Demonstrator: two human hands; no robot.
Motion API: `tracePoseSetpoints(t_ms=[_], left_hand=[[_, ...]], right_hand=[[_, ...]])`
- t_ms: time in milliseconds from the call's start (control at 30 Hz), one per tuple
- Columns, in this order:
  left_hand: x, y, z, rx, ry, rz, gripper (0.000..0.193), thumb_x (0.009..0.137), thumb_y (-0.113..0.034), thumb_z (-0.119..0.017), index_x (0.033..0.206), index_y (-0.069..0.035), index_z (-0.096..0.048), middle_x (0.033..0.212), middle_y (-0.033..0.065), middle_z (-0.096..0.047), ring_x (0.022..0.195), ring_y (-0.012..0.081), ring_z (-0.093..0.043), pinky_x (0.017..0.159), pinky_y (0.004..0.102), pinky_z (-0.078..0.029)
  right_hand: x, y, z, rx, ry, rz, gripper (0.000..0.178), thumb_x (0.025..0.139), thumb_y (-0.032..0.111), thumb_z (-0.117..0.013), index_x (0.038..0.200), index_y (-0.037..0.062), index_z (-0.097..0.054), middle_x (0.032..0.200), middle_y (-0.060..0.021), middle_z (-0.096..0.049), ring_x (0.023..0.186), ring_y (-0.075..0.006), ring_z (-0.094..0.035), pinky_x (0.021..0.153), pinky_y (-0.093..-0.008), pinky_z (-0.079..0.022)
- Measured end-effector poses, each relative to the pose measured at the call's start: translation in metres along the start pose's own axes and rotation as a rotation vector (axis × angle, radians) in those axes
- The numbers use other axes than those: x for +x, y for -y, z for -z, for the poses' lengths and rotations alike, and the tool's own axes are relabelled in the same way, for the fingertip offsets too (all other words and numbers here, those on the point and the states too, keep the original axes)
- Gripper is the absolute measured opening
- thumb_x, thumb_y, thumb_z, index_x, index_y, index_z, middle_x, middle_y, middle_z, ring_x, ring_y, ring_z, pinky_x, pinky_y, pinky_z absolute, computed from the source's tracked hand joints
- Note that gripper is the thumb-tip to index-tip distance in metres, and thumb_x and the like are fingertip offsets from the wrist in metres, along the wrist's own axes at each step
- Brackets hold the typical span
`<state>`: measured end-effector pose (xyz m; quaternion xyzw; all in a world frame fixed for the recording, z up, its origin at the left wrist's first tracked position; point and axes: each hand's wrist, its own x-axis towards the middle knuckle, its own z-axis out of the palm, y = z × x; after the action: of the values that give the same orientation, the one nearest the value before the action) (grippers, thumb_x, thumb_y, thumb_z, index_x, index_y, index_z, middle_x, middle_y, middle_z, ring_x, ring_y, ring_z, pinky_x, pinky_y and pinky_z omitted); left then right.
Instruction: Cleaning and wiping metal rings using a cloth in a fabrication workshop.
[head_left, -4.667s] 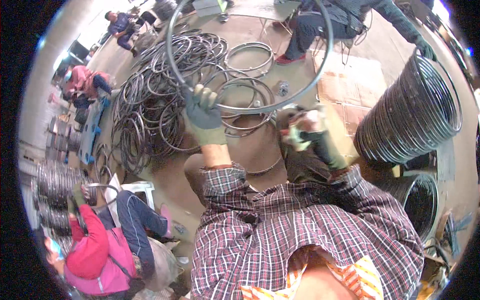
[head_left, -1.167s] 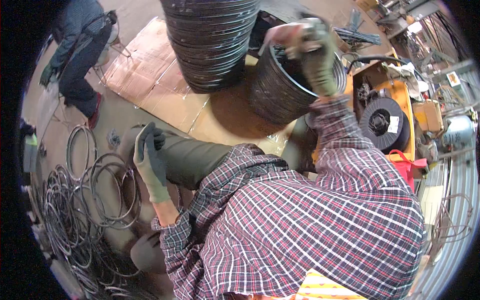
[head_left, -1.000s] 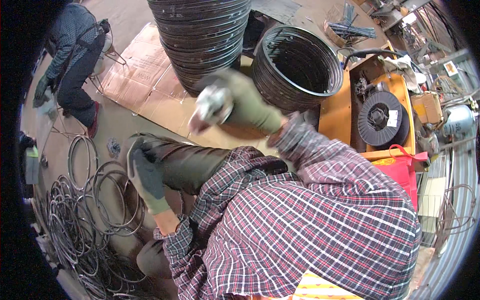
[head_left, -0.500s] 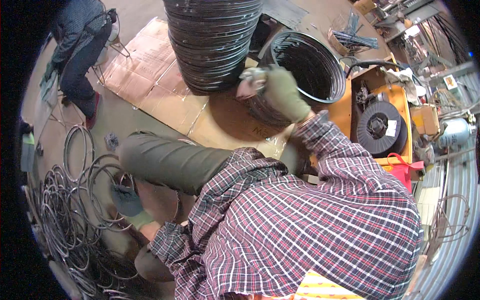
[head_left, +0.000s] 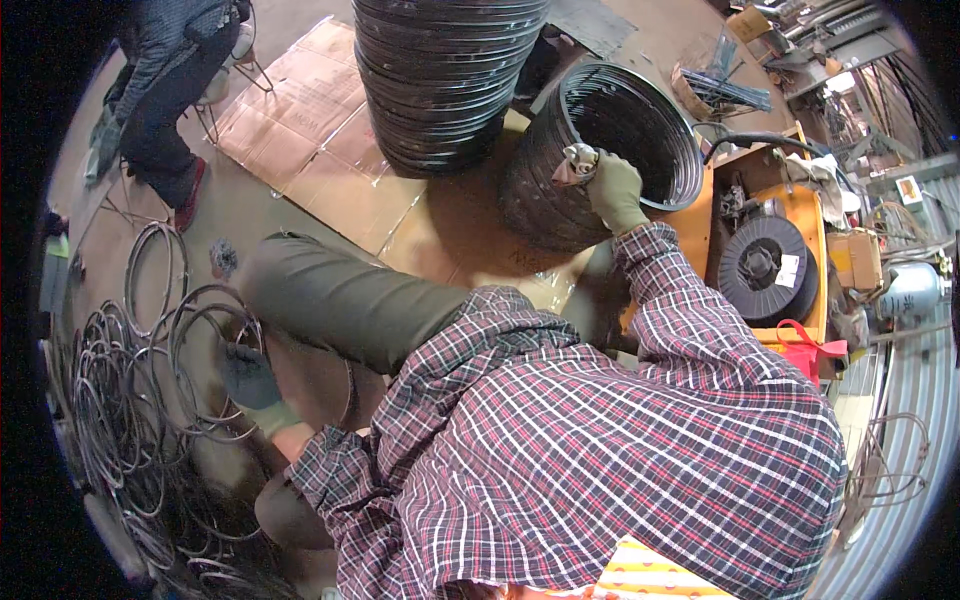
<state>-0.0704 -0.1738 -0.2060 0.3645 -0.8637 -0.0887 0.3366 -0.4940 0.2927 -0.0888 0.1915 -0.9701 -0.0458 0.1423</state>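
Note:
My right hand [head_left: 615, 192], in an olive-green glove, is closed around a small greyish-pink object with metallic parts [head_left: 577, 165]; its exact kind is unclear. This hand is in front of a short stack of black metal rings [head_left: 545, 190], over its near rim. Down at the left, my left hand [head_left: 252, 378], in a dark-palmed glove with a green cuff, is at the right edge of a thin wire ring [head_left: 188, 312]. Its fingers are partly in shadow, so whether it grips the ring cannot be made out.
A taller stack of black rings [head_left: 450, 80] stands on flattened cardboard [head_left: 310, 110]. Many loose wire rings [head_left: 120, 420] pile up at the left. A yellow machine holds a black wire spool [head_left: 762, 262] at the right. Another person [head_left: 170, 90] stands at the far left.
My right hand, blurred before, has moved slightly right and down with its object and is now sharper. My left hand has shifted a little up. The whole view has shifted slightly.

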Motion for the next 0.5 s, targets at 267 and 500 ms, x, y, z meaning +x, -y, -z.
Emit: tracePoseSetpoints(t_ms=[267, 500], left_hand=[[-0.02, 0.053, -0.023, -0.145, 0.097, 0.075, 0.032, 0.099, -0.012, -0.041, 0.123, 0.005, -0.052, 0.115, 0.0165, -0.062, 0.097, 0.0227, -0.061, 0.086, 0.0323, -0.053], [-0.02, 0.026, -0.022, -0.297, -0.003, 0.031, 0.027, 0.091, -0.016, -0.05, 0.104, 0.005, -0.061, 0.101, 0.0236, -0.064, 0.088, 0.0383, -0.062, 0.077, 0.0404, -0.051]], right_hand=[[-0.001, 0.002, 0.006, -0.033, -0.03, 0.031, 0.022, 0.08, 0.012, -0.055, 0.1, 0.0067, -0.062, 0.086, -0.0126, -0.065, 0.08, -0.032, -0.064, 0.07, -0.0433, -0.049], [0.004, -0.001, 0.004, -0.021, -0.007, 0.055, 0.019, 0.083, 0.014, -0.053, 0.098, 0.0074, -0.064, 0.086, -0.0124, -0.065, 0.081, -0.0312, -0.065, 0.07, -0.043, -0.05]])
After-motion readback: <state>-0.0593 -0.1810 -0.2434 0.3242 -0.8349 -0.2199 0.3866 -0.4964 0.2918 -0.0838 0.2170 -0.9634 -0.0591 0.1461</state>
